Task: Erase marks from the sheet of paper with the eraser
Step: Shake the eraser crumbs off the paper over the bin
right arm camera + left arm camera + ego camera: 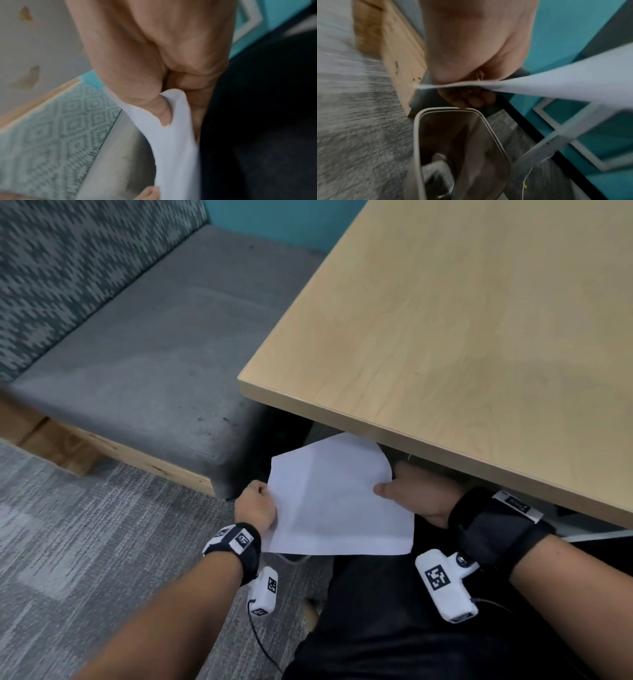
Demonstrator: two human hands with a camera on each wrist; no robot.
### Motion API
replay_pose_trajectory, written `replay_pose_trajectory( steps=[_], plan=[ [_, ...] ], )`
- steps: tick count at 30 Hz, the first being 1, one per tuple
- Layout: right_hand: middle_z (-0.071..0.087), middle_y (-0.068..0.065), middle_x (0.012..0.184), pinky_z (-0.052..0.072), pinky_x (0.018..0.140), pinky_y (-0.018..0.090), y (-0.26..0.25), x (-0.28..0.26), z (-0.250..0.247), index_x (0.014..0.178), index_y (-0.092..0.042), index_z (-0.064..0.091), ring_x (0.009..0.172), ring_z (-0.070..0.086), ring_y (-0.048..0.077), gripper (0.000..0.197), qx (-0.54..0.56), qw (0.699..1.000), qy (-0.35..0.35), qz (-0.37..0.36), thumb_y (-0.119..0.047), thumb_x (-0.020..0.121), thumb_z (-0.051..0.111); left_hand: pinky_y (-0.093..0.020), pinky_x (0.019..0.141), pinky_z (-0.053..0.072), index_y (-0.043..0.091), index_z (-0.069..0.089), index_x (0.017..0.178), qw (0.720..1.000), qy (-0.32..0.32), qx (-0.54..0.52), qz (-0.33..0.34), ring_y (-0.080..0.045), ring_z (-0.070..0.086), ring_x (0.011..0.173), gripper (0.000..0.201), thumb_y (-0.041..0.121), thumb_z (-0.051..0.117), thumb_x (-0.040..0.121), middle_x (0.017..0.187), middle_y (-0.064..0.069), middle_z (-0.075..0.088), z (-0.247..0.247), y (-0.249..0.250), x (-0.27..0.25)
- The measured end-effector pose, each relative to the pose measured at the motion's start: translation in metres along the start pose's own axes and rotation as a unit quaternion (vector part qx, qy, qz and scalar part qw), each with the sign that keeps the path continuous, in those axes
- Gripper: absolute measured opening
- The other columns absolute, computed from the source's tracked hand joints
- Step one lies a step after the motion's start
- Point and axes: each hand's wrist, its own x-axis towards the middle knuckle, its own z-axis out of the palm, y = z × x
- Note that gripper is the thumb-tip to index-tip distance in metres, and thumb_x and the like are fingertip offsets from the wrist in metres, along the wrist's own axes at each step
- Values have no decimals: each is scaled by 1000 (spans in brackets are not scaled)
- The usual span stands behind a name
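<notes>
A white sheet of paper point(334, 501) hangs in the air below the front edge of the wooden table point(462, 337), held by both hands. My left hand point(257, 508) pinches its left edge, thumb on top and fingers underneath, as the left wrist view shows at the paper point(556, 78). My right hand point(411, 494) grips the right edge, thumb lying on the paper point(173, 135). The sheet sags and bends between the hands. No marks show on it from here. No eraser is in view.
A grey bin point(453, 148) with an open top stands on the carpet right under the left hand. A grey cushioned bench point(137, 354) with a wooden base is to the left. White table legs point(556, 142) and a teal wall are behind.
</notes>
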Motion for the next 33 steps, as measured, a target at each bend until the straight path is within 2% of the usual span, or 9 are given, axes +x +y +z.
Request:
replay_pose_trajectory(
  steps=[3, 7, 12, 16, 18, 20, 23, 28, 33],
  plan=[
    [72, 11, 131, 52, 111, 56, -6, 3, 12, 139, -13, 62, 121, 70, 34, 33, 79, 997, -9, 8, -7, 109, 50, -52, 130, 22, 19, 20, 171, 996, -46, 33, 65, -37, 16, 163, 80, 56, 50, 107, 178, -13, 13, 9, 33, -28],
    [74, 24, 127, 55, 106, 59, -18, 6, 28, 131, -7, 68, 121, 70, 43, 30, 137, 989, -50, 28, -3, 106, 50, -38, 131, -7, 54, -14, 165, 921, -245, -57, 297, -8, -27, 160, 73, 77, 17, 103, 172, 20, -30, 32, 85, -111],
    [76, 16, 128, 62, 98, 48, -16, 1, 15, 135, -10, 66, 117, 74, 33, 34, 225, 970, -89, 36, 2, 107, 53, -31, 130, -5, 62, -5, 163, 917, -212, -84, 327, 1, -19, 160, 71, 85, 13, 98, 175, 27, -18, 30, 74, -108],
    [74, 14, 134, 56, 105, 45, -9, -7, -1, 141, -8, 62, 121, 72, 29, 34, 288, 949, -124, 44, -7, 108, 53, -48, 132, 21, 40, 26, 169, 959, -264, -39, 96, -21, 22, 162, 83, 86, 24, 99, 175, 8, 15, 35, 19, -46],
    [74, 13, 134, 51, 112, 50, -3, -6, -8, 142, -7, 62, 125, 70, 32, 36, 290, 949, -109, 53, -10, 106, 58, -51, 104, 56, 20, 58, 151, 932, -304, -182, -74, -34, 65, 132, 72, 73, 44, 104, 152, -15, 62, 26, 1, -28],
    [74, 11, 134, 49, 115, 51, 1, -8, -12, 140, -9, 65, 128, 69, 33, 37, 276, 955, -102, 41, -10, 103, 63, -55, 89, 61, 9, 70, 132, 874, -318, -316, -188, -43, 71, 116, 51, 50, 48, 112, 130, -25, 73, 11, -2, -23],
    [75, 7, 133, 52, 112, 49, 10, -5, -15, 138, -15, 67, 125, 71, 29, 38, 226, 972, -68, 10, -15, 100, 71, -64, 97, 57, 4, 74, 114, 916, -217, -306, -141, -46, 70, 107, 24, 19, 56, 112, 119, -29, 75, -1, -5, -11],
    [66, 3, 143, 47, 118, 49, 13, 7, -13, 151, -19, 53, 129, 64, 25, 40, 46, 999, 13, -18, -19, 110, 55, -54, 87, 61, 14, 71, 73, 990, -45, -132, -26, -36, 74, 86, 37, 38, 71, 101, 87, -18, 79, -10, -19, 13],
    [66, 6, 139, 54, 106, 41, 7, 8, -2, 148, -16, 54, 127, 64, 26, 38, 107, 994, -6, -19, -7, 112, 45, -48, 120, 37, 12, 44, 158, 996, -2, 60, 68, -41, 42, 148, 66, 53, 51, 107, 162, -23, 43, -13, 26, -8]
  ],
)
